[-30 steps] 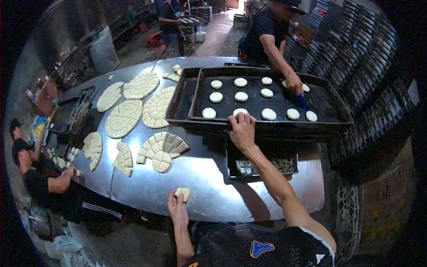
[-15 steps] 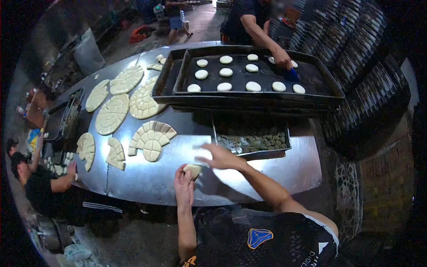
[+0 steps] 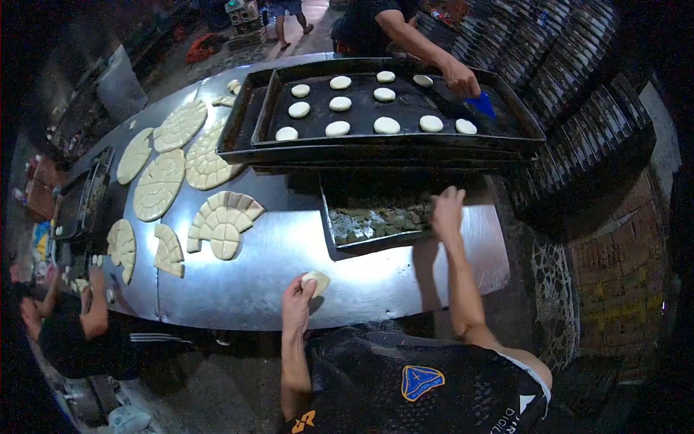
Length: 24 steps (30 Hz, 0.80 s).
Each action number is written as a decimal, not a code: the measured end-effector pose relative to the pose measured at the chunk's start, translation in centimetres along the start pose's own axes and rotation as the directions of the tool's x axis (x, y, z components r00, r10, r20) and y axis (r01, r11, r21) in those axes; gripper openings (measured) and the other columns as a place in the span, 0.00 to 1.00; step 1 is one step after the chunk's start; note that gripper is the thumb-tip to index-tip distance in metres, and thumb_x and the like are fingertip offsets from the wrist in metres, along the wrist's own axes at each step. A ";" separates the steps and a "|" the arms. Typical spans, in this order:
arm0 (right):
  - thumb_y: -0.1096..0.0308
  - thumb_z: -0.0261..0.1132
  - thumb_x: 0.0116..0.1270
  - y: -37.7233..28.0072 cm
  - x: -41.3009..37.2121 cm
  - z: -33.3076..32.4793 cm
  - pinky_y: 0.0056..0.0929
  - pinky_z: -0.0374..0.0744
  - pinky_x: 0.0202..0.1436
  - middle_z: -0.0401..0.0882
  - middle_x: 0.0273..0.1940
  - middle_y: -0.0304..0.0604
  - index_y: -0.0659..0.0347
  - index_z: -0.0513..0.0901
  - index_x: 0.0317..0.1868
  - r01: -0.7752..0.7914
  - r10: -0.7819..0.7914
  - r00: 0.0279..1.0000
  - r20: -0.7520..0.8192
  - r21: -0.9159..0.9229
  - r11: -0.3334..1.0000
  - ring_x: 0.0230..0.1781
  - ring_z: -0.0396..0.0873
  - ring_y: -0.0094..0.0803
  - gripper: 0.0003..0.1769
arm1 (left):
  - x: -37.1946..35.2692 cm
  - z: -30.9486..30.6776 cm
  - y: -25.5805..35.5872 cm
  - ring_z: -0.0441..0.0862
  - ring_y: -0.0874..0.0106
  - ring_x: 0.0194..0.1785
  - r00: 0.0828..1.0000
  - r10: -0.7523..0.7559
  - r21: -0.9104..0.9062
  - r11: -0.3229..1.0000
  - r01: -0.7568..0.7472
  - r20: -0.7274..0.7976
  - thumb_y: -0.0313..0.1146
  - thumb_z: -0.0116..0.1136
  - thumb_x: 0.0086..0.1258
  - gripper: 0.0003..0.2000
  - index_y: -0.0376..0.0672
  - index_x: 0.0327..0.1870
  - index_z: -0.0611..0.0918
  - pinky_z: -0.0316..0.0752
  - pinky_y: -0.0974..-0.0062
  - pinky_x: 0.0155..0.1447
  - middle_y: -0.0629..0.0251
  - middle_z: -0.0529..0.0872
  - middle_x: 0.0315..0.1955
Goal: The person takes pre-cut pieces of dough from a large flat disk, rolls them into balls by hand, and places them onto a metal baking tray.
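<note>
My left hand [image 3: 297,295] holds a flat piece of pale dough [image 3: 316,281] between thumb and fingers above the metal table's front edge. Over the right end of a tray of dark filling [image 3: 376,223] is my right hand [image 3: 447,212], its fingers bent down at the filling; whether it holds any is hidden. Left of the filling tray lies a partly used round of cut dough [image 3: 225,244], with smaller cut sections [image 3: 168,251] beside it.
A large black tray [image 3: 405,144] with round dough pieces spans the table's far side. Another person's hand [image 3: 460,78] holds a blue scraper [image 3: 481,105] over it. Co-workers' arms [image 3: 94,311] are at the left. Tray racks [image 3: 578,137] stand at the right.
My right hand has moved right, from beside the dough piece to the filling tray. My left hand still holds the dough. The co-worker's blue scraper shows more fully. The view has shifted slightly.
</note>
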State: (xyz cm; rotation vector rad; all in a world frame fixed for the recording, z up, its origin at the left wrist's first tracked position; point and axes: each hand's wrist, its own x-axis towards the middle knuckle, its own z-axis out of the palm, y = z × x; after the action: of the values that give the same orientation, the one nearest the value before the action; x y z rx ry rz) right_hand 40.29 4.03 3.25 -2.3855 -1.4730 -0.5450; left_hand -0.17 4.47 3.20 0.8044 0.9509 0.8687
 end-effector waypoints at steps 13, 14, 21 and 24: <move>0.69 0.64 0.55 6.5 4.3 3.5 0.41 0.76 0.48 0.79 0.42 0.55 0.60 0.87 0.31 0.277 -0.188 0.893 0.409 -0.168 0.946 0.52 0.69 0.49 0.06 | 1.7 2.2 1.8 0.81 0.77 0.43 0.999 -0.035 -0.136 0.990 0.036 0.004 0.37 0.61 0.70 0.18 0.31 0.53 0.78 0.76 0.82 0.47 0.63 0.84 0.43; 0.65 0.68 0.50 7.1 4.6 3.8 0.43 0.76 0.49 0.78 0.42 0.55 0.62 0.86 0.30 0.247 -0.165 0.910 0.379 -0.178 0.953 0.53 0.68 0.51 0.09 | 1.9 2.5 2.2 0.81 0.77 0.43 1.000 -0.031 -0.140 0.990 0.031 -0.002 0.37 0.61 0.70 0.18 0.31 0.53 0.78 0.76 0.82 0.47 0.63 0.84 0.43; 0.55 0.76 0.51 -4.2 3.2 -8.3 0.37 0.67 0.52 0.68 0.43 0.44 0.52 0.89 0.36 -0.104 -0.267 0.864 0.426 0.671 0.734 0.47 0.63 0.39 0.14 | 4.7 5.2 1.7 0.82 0.74 0.45 0.985 -0.164 -0.057 0.984 0.167 0.057 0.39 0.57 0.74 0.19 0.28 0.53 0.78 0.78 0.80 0.46 0.58 0.84 0.44; 0.57 0.77 0.50 -10.4 -0.1 -8.6 0.38 0.66 0.53 0.67 0.42 0.44 0.55 0.89 0.37 0.119 -0.457 0.830 0.321 0.699 0.705 0.47 0.63 0.41 0.16 | 5.8 7.9 1.2 0.83 0.75 0.42 0.966 -0.208 -0.053 0.974 0.218 0.153 0.40 0.57 0.73 0.19 0.28 0.51 0.80 0.78 0.81 0.46 0.60 0.84 0.42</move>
State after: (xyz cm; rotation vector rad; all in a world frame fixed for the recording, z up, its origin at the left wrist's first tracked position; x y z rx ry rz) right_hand 29.46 4.78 11.32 -1.7619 -1.8653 0.5077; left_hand 8.62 8.57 5.14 0.6822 0.8548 0.6430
